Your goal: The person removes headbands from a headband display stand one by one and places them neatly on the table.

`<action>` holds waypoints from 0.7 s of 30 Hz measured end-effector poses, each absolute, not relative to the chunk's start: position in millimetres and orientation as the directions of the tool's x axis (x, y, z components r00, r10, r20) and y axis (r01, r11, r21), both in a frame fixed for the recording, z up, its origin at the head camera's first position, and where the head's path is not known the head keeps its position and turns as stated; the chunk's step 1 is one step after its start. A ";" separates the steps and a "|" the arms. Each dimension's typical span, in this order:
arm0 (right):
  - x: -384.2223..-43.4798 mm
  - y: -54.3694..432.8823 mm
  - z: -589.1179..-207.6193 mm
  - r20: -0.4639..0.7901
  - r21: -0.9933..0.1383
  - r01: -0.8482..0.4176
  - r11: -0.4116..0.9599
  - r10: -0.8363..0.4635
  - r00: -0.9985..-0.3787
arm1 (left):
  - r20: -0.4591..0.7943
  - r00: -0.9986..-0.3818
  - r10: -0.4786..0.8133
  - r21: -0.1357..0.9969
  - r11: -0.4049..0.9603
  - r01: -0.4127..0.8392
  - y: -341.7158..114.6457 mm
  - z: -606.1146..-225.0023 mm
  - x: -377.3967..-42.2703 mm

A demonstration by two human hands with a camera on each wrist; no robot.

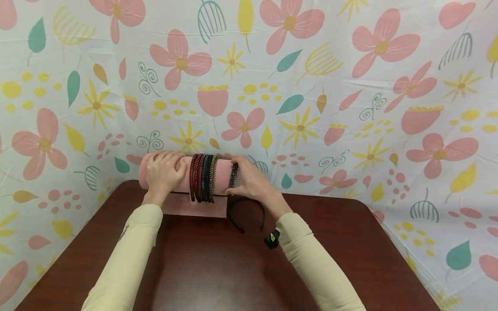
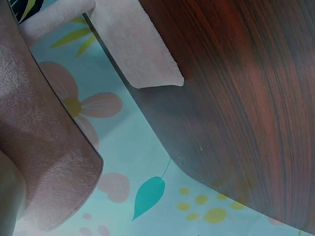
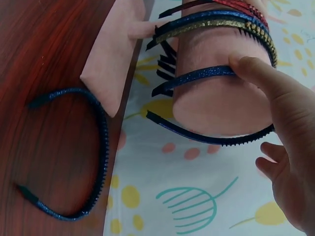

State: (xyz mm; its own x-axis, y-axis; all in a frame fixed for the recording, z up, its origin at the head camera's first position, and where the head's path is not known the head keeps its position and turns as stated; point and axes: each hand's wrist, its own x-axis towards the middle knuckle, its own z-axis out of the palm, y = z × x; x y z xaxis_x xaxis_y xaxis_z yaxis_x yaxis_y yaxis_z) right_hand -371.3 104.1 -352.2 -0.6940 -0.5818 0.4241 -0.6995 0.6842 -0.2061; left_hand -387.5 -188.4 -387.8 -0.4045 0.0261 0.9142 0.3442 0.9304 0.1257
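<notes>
The left hand (image 1: 165, 170) lies over the left end of a pink plush-covered roll (image 1: 223, 172), its fingers curved across the top and seeming to hold it steady. A flat pink plush base (image 1: 194, 207) stands below the roll on the dark reddish-brown wooden table (image 1: 218, 268). Around the roll's middle sits a close-packed row of red, blue and gold glitter headbands (image 1: 205, 178). Past a bare stretch of plush, a dark blue glittery headband with a toothed inner edge (image 3: 204, 73) is around the right end, its tips apart. The right hand (image 1: 253, 179) has a narrow grip on it, the thumb on its near arm and the other fingers partly hidden. Just right of the base, a loose dark blue headband, curved like a C (image 3: 103, 142), lies on the table. The step in hand looks like placing or removing the gripped headband; which way it is going cannot be told. The next move probably calls for sliding it along the roll while the left hand braces.
</notes>
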 end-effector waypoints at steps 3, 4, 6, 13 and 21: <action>-369.8 109.4 -352.3 0.405 -0.242 -0.667 0.705 -0.551 -0.730 | 0.916 -0.401 0.025 0.127 0.930 0.346 -188.3 -387.1 -388.0; -369.5 111.3 -352.4 0.400 -0.254 -0.658 0.709 -0.542 -0.739 | 0.916 -0.400 0.023 0.128 0.929 0.347 -188.2 -386.7 -388.2; -369.0 115.7 -352.8 0.390 -0.274 -0.640 0.717 -0.526 -0.756 | 0.915 -0.403 0.022 0.131 0.928 0.348 -188.0 -385.8 -387.9; -366.1 133.5 -354.0 0.397 -0.305 -0.618 0.725 -0.493 -0.774 | 0.914 -0.405 0.016 0.141 0.924 0.356 -187.1 -384.9 -387.6; -364.9 154.8 -361.1 0.387 -0.345 -0.572 0.744 -0.443 -0.809 | 0.907 -0.420 0.021 0.139 0.927 0.347 -189.8 -388.6 -387.9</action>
